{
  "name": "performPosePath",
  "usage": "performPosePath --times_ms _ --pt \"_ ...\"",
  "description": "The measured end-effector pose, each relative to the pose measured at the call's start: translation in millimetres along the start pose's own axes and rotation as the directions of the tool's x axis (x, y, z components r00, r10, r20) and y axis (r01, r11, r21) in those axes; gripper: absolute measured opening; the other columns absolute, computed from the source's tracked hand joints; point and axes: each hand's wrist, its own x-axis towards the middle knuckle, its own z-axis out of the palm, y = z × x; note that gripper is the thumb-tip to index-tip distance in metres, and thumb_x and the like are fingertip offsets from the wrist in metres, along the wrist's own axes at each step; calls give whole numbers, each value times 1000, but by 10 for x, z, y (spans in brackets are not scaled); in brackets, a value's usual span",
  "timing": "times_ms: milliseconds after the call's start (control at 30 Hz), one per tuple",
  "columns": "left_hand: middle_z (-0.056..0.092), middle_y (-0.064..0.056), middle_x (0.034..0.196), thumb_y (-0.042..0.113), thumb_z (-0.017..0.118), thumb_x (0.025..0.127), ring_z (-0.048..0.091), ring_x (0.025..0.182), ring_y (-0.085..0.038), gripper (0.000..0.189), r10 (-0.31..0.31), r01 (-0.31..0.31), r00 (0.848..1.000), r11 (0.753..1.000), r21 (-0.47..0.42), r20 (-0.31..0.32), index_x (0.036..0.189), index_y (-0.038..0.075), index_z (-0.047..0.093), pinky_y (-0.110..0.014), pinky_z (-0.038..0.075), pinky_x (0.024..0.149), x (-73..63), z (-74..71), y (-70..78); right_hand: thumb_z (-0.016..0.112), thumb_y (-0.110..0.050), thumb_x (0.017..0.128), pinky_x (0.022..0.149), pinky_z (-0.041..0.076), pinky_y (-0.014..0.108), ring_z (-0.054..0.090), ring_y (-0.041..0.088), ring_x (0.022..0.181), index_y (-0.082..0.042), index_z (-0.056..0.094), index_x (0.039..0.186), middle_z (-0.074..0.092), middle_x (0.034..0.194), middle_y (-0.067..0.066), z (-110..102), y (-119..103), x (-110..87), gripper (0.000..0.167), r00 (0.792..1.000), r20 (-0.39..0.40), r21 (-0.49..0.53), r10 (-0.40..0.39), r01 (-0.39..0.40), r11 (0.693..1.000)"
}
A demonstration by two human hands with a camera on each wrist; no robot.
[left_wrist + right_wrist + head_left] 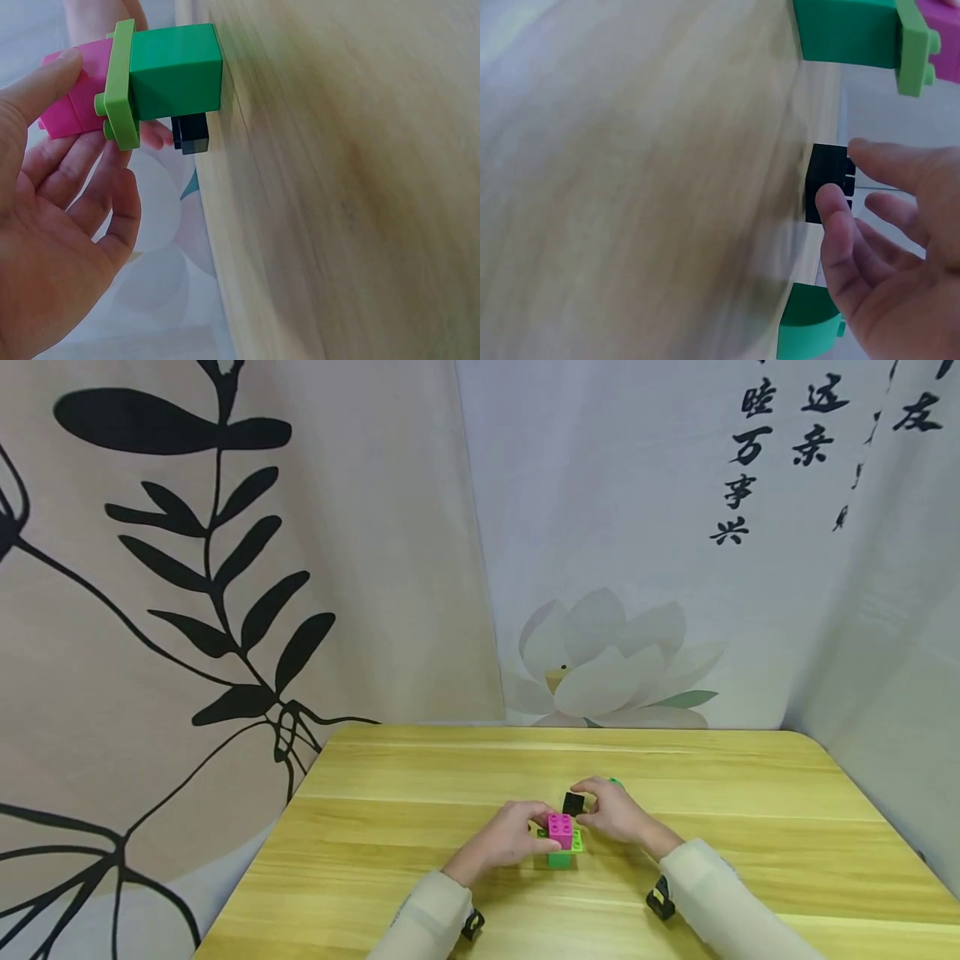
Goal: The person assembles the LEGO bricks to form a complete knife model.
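My left hand [512, 835] grips the pink toy building brick [559, 830] between thumb and fingers. That brick tops a stack with a flat lime-green plate [122, 86] under it and a green brick [177, 71] at the bottom. Just beyond the stack a black brick [828, 180] stands on the table. My right hand [618, 814] reaches over it from the right. In the right wrist view the thumb tip lies at its studded upper edge, and a fingertip overlaps its side; firm contact is unclear.
A green brick with a curved side [810, 322] stands beyond the black brick, mostly hidden by my right hand in the head view. The wooden table [360, 827] ends at a printed cloth backdrop [405, 568]. Dark wrist devices [660, 900] hang beneath both sleeves.
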Motion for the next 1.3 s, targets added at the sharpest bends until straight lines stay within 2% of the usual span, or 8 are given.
performPosePath --times_ms 133,233,400,600,800,1033,1167,1300 --pt "62 16 91 30 76 80 57 85 -3 30 1 -1 1000 1000 -6 2 107 20 67 -22 46 75 -7 1 4 74 -5 79 60 47 24 53 9 68 2 57 123 55 123 18 2 -13 15 48 1000 -5 -7 21 -21 1000" --pt "62 16 90 30 76 80 57 84 -2 30 1 -1 1000 1000 -13 1 107 21 67 -22 47 74 -12 5 11 74 -5 80 65 49 28 55 11 72 2 57 123 56 122 18 6 -8 26 47 1000 -3 -12 27 -27 1000" --pt "62 16 90 30 76 80 56 83 -1 29 -6 6 1000 1000 -21 4 105 22 67 -22 46 73 -18 12 22 74 -5 80 81 51 40 61 22 91 2 58 122 58 123 18 47 34 46 46 999 -2 -7 53 -53 999" --pt "62 16 90 29 76 81 57 84 -4 27 10 -10 1000 1000 -28 4 104 21 67 -22 47 69 -16 12 21 75 -6 78 92 45 46 55 31 111 1 61 120 60 121 16 88 77 73 45 997 -14 -32 75 -76 997" --pt "62 16 91 31 76 81 57 84 -4 27 6 -6 1000 999 -38 1 105 21 67 -21 47 70 -1 12 9 76 -5 78 86 48 45 58 26 101 0 61 119 61 118 16 94 73 88 43 996 -21 -52 82 -83 995" --pt "62 14 92 31 75 81 57 84 -3 29 2 -2 1000 999 -43 4 106 20 67 -21 47 71 1 11 0 75 -5 79 87 48 44 58 29 106 -1 62 119 61 119 15 73 47 69 43 995 -10 -35 95 -95 995" --pt "61 16 91 31 75 81 57 84 -3 30 -10 11 1000 999 -52 6 107 20 67 -21 47 71 -8 11 -3 75 -6 79 80 52 39 62 21 91 -1 61 120 62 118 14 46 24 41 43 995 1 -12 95 -95 995" --pt "61 16 90 31 75 81 56 83 -3 30 -24 25 1000 998 -65 9 108 21 66 -22 47 71 -20 2 2 74 -7 81 64 51 28 59 10 71 -1 60 122 63 114 14 7 -6 12 44 997 17 17 71 -72 997"
